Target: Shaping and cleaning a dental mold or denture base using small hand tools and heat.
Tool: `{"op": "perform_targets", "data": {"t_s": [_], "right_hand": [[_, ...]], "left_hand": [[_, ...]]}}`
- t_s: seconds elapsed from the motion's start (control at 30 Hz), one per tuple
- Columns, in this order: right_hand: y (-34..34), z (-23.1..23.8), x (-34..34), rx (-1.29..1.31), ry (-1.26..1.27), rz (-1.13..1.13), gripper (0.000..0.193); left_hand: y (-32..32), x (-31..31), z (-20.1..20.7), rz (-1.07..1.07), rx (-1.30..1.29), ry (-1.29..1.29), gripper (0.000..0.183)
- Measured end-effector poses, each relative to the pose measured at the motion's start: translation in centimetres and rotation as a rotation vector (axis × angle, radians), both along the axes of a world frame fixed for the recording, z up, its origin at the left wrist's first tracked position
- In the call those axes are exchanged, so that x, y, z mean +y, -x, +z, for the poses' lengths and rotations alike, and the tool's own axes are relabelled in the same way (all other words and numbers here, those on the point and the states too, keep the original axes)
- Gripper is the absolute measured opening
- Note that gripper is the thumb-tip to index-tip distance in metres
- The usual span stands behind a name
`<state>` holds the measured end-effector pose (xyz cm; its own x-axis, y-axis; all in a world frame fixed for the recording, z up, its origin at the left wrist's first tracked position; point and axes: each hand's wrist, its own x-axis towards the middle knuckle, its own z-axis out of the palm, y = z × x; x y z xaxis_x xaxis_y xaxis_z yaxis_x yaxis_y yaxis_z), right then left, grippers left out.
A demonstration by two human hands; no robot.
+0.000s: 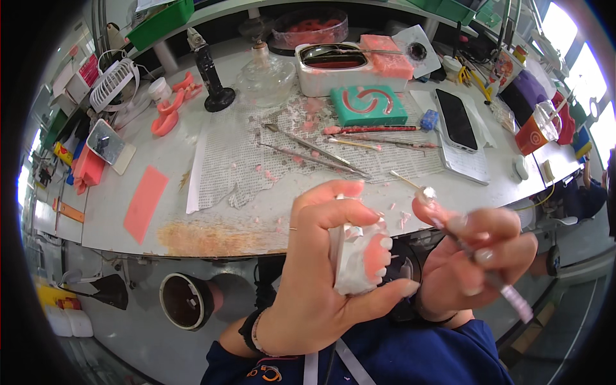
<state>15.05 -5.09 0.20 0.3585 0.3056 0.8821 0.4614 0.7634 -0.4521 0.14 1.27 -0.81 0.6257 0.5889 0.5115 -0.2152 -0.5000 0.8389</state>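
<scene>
My left hand point(307, 282) is closed around a white plaster dental model point(350, 266), fingers over its top and thumb along its lower edge. Pink wax point(373, 256) with a row of white teeth covers the model's right side. Just to the right, my right hand point(478, 256) grips a slim dental carving tool point(512, 300), partly smeared by motion. A small white lump point(427, 194) shows at the right index fingertip. Beside it is a thin cotton swab point(404, 178); whether that finger touches it I cannot tell.
Metal carving tools point(314, 151) lie on newspaper point(224, 160) strewn with pink wax crumbs. Behind stand a glass spirit lamp point(264, 80), a black torch point(215, 77) and a green block point(367, 109). A phone point(457, 119) lies right, near a red cup point(536, 131); a pink wax sheet point(146, 202) lies left.
</scene>
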Motion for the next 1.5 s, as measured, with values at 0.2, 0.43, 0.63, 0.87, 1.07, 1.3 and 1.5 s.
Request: {"op": "perform_targets", "data": {"t_s": [0.2, 0.43, 0.63, 0.87, 1.07, 1.3, 1.5], "right_hand": [[-1.0, 1.1, -0.8, 0.151, 0.182, 0.151, 0.048], [-2.6, -0.2, -2.2, -0.089, 0.207, 0.229, 0.044], [-1.8, -0.3, -1.0, 0.188, 0.197, 0.109, 0.045], [-1.7, -0.5, -2.3, 0.341, 0.338, 0.216, 0.046], [-1.8, -1.3, 0.2, 0.157, 0.203, 0.061, 0.017], [-1.3, -0.3, -0.6, 0.396, 0.202, 0.417, 0.021], [-0.6, 0.0, -1.5, 0.392, 0.333, 0.268, 0.027]], "left_hand": [[0.0, 0.0, 0.2, 0.089, -0.042, -0.069, 0.107], [0.3, 1.5, 0.3, 0.214, -0.202, -0.371, 0.1], [1.5, 1.8, 2.5, 0.213, -0.001, -0.293, 0.06], [2.9, 3.0, 3.0, -0.159, 0.037, -0.078, 0.045], [3.2, 4.0, 2.2, -0.279, -0.026, -0.013, 0.054], [3.5, 4.0, 2.5, -0.276, 0.017, -0.002, 0.054], [3.5, 3.3, 2.8, -0.213, 0.037, 0.047, 0.051]]}}
